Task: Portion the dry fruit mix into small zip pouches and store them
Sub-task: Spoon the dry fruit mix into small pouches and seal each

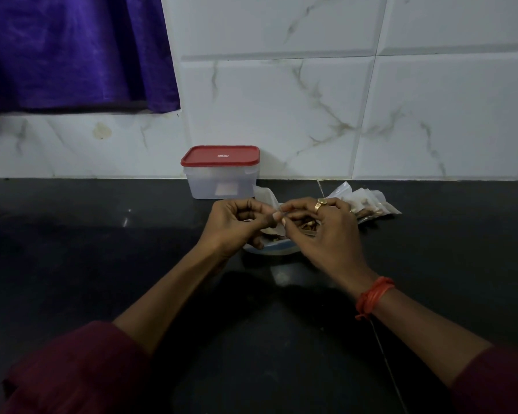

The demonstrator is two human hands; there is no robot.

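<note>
We are pinching a zip pouch (270,198).
Left hand (237,225) and right hand (326,234) fingers (293,208) are clamping it, plate (277,250) just beneath.

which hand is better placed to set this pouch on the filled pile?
Right. The right hand pinches the pouch, and the pile lies just beyond its knuckles. The left hand, also pinching it, sits at the plate's far side and would have to cross over.

The left hand (237,225) and right hand (323,231) hide most of the plate (277,251), its dry fruit mix (308,225) and the zip pouch (272,231) pinched between them. The label (222,156) on the red lid (204,158) is too small to read.
</note>
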